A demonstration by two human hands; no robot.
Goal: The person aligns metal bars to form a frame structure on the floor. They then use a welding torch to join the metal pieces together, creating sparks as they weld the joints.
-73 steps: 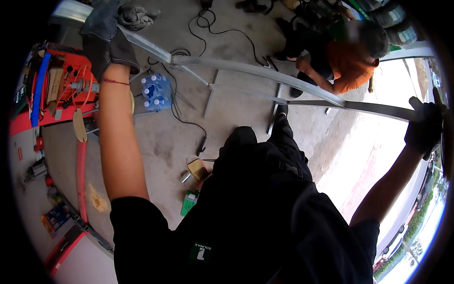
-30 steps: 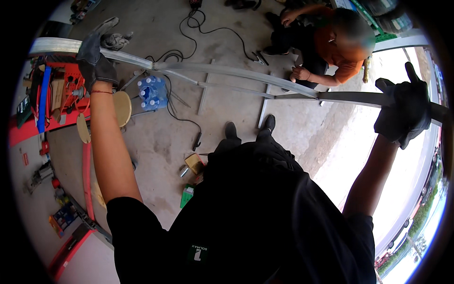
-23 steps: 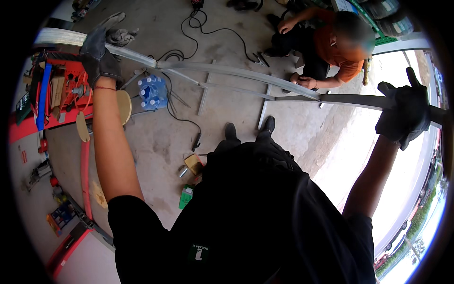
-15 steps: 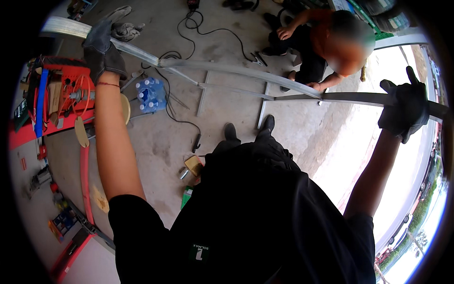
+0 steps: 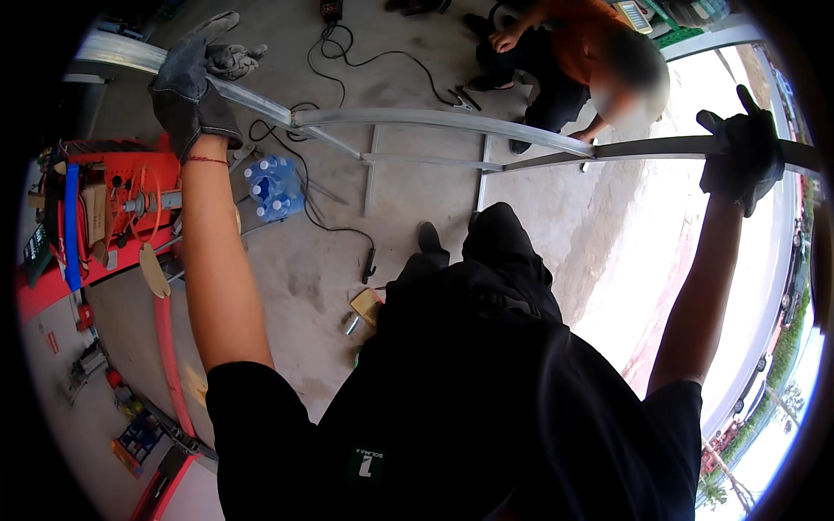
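Observation:
A long metal frame (image 5: 443, 120) of square tubing spans the view from left to right, held up in front of me. My left hand (image 5: 191, 100), in a dark work glove, is closed around its left end. At the right end my right hand (image 5: 743, 156), gloved in black, holds the darker-looking bar, with two digits sticking up and the rest against the metal. Thinner legs of the frame reach toward the floor beyond my feet. A co-worker in an orange top (image 5: 582, 43) crouches at the far right, one hand close to the frame's joint.
Blue-tinted plastic bottles (image 5: 276, 187) stand on the concrete floor at left. A black cable with an electrode holder (image 5: 369, 265) trails nearby. Beside it lie a yellowish block (image 5: 367, 306) and a small metal cylinder (image 5: 350, 324). A red tool cart (image 5: 139, 195) stands far left.
My right hand and the frame's right end have shifted a little farther up in view. My right leg has bent forward. The co-worker appears farther up and left.

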